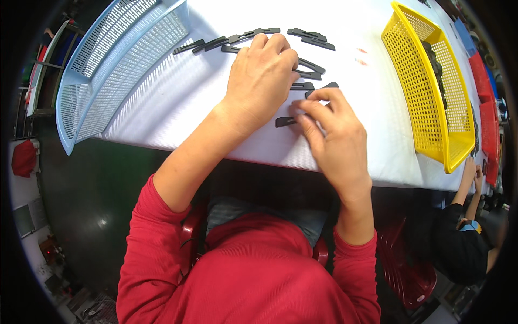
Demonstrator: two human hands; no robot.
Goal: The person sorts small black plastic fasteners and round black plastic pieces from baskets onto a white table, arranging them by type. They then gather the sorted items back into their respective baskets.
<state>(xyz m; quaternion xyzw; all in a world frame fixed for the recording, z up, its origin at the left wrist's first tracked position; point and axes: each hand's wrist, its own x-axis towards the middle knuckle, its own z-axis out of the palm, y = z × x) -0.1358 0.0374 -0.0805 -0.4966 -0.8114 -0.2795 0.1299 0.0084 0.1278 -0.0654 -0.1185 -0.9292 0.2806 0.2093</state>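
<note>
Flat black slotted clips, which look like hair clips [318,44], lie in a loose curved row on the white-covered table. My left hand [264,75] is closed over the middle of them, its fingers curled down. The back of the hand hides its fingertips and whatever they hold. My right hand [337,132] hovers to its right with thumb and fingers bent inward. Their tips are blurred beside the end of the nearest clip [285,122], and I cannot tell whether they grip it. Another clip [330,85] shows just beyond the right hand's fingers.
A pale blue slotted basket [86,102] stands at the table's left edge. On the right is a yellow mesh basket [431,143] with dark pieces [436,67] inside. Red bins [489,121] lie beyond it. A person in black [458,245] sits at the lower right, hands near the table edge.
</note>
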